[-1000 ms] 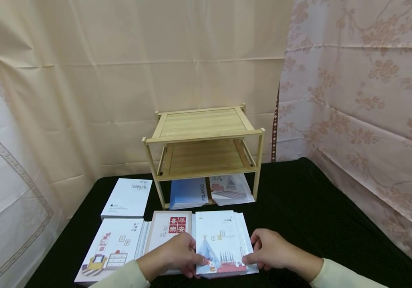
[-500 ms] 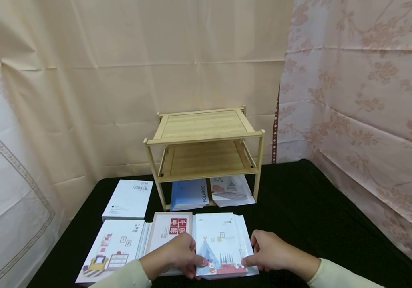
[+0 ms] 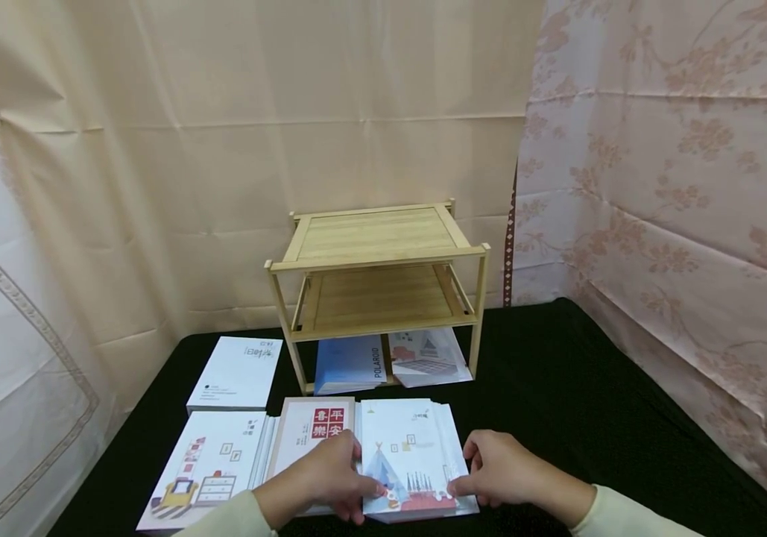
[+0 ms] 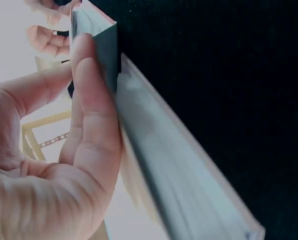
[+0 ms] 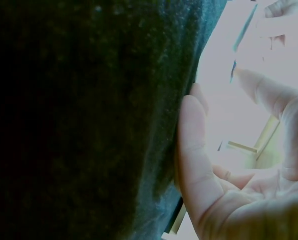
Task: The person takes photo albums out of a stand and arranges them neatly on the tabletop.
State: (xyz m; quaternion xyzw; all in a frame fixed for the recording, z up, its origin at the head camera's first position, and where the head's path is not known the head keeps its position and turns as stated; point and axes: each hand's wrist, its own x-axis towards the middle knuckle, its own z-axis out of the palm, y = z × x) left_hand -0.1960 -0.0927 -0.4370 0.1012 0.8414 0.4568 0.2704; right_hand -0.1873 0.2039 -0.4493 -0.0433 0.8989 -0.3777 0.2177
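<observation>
A white book [image 3: 399,447] with a blue tent picture on its cover lies at the near edge of the black cloth, in the head view. My left hand [image 3: 326,477] pinches its lower left edge, thumb on the cover. On the opposite side my right hand [image 3: 513,470] grips the lower right edge, its thumb also on top. In the left wrist view, the left hand's fingers [image 4: 94,125] reach down along the book's side [image 4: 106,60]. A beige book [image 3: 305,436] with red square characters sits just left of it, partly covered by the left hand.
A two-tier wooden shelf [image 3: 376,298] stands behind. Beneath it lie a blue POLAROID book [image 3: 349,362] and a pale illustrated book [image 3: 430,354]. To the left are a white book with a chair picture [image 3: 205,462] and a plain white book [image 3: 235,369]. Curtains hang around the black cloth [image 3: 557,373].
Both hands keep their hold on the tent book. The whole view shifts only slightly; nothing on the cloth visibly changes place.
</observation>
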